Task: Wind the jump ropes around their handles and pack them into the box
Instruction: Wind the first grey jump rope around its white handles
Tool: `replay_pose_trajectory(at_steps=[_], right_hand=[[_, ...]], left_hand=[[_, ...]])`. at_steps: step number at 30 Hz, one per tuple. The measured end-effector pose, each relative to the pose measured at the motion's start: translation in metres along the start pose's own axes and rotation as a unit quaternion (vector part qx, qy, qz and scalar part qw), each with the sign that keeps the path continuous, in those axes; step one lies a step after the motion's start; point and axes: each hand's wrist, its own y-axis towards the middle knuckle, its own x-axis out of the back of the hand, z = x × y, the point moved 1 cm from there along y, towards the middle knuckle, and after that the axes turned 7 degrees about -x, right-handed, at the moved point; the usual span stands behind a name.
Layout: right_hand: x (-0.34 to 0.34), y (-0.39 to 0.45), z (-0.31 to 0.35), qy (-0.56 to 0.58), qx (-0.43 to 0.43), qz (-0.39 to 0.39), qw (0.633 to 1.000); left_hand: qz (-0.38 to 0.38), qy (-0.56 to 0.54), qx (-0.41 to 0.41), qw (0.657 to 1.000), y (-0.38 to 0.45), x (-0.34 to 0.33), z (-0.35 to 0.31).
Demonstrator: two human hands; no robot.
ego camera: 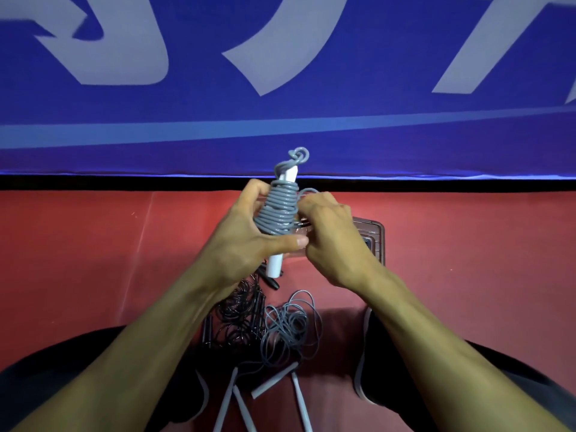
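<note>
Our left hand [246, 232] grips white handles [276, 265] wrapped in grey rope [278, 210], held upright, while our right hand [330, 241] pinches the rope's loose end beside the coil. Below us on the red floor [93, 260] lie tangled black ropes [238, 313], loose grey ropes [290, 332] and a clear box [372, 241].

Both forearms are bare from the lower frame edge to the wrist; no sleeves, watch, rings or gloves are visible on the left hand [246, 232] or the right hand [333, 241]. Dark garments [414, 363], probably shorts, cover the legs. Each carries a pale stripe [361, 363] along its inner edge. Fingernails are short and unpainted where visible.
</note>
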Motion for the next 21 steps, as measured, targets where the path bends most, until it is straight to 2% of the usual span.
replay_pose_trajectory(at_steps=[5,8,14,18,21], right_hand=[[0.004,-0.001,-0.008,-0.075,-0.032,0.071,0.994],[0.001,0.000,-0.014,-0.094,-0.049,0.088,0.990],[0.002,0.001,-0.023,-0.059,-0.072,0.097,0.991],[-0.002,0.002,-0.020,-0.050,-0.067,0.056,0.995],[-0.002,0.004,-0.013,-0.035,-0.048,-0.017,0.998]], left_hand=[[-0.008,0.016,0.011,1.000,0.000,-0.004,0.002],[-0.021,-0.004,0.022,1.000,0.003,-0.004,0.004],[0.013,-0.155,0.089,0.984,0.005,-0.006,0.001],[-0.006,-0.012,0.031,0.999,0.004,-0.002,0.005],[-0.036,0.018,0.017,0.999,0.002,0.003,0.004]])
